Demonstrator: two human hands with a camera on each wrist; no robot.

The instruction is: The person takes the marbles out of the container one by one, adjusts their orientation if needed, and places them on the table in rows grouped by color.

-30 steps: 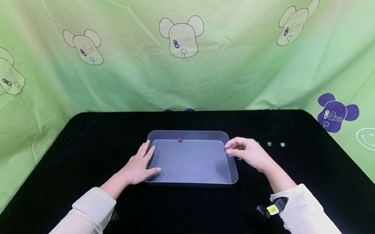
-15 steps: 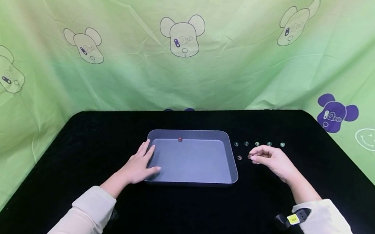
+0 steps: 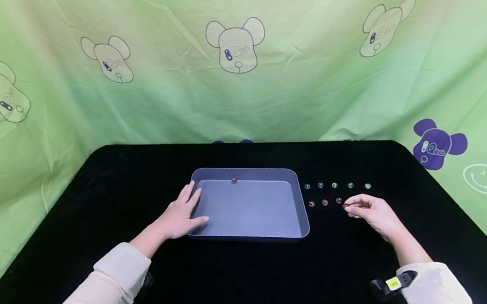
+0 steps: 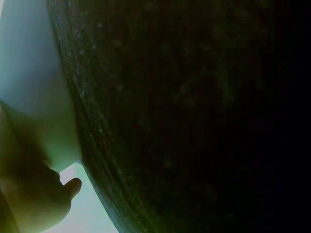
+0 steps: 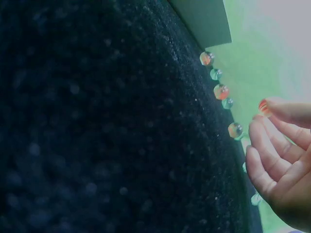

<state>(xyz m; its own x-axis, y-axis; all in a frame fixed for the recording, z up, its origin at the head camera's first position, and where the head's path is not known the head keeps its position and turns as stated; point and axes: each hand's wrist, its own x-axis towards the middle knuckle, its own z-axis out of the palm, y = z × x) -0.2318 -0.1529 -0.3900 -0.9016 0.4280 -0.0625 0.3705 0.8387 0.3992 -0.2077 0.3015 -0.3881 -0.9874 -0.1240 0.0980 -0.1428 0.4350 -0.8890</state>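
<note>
My right hand (image 3: pixel 372 213) pinches a glass marble with red stripes (image 5: pixel 264 108) between thumb and fingers. It is held low over the black table, just right of a front row of three reddish glass marbles (image 3: pixel 325 203). Behind them lies a row of several greenish glass marbles (image 3: pixel 335 185). My left hand (image 3: pixel 178 217) rests with spread fingers on the left side of a grey rectangular tray (image 3: pixel 249 212), its thumb over the near left corner. One reddish marble (image 3: pixel 234 180) sits inside the tray by the far wall. Only part of the left hand (image 4: pixel 36 196) shows in the left wrist view.
The tray stands mid-table, and both marble rows run rightward from its right wall. A black cloth (image 3: pixel 255 281) covers the table. A green printed curtain (image 3: pixel 179 109) hangs behind and along both sides.
My right hand has moved from the tray's right rim rightward to the end of the front marble row, which its movement has uncovered. The left hand and tray stay put.
</note>
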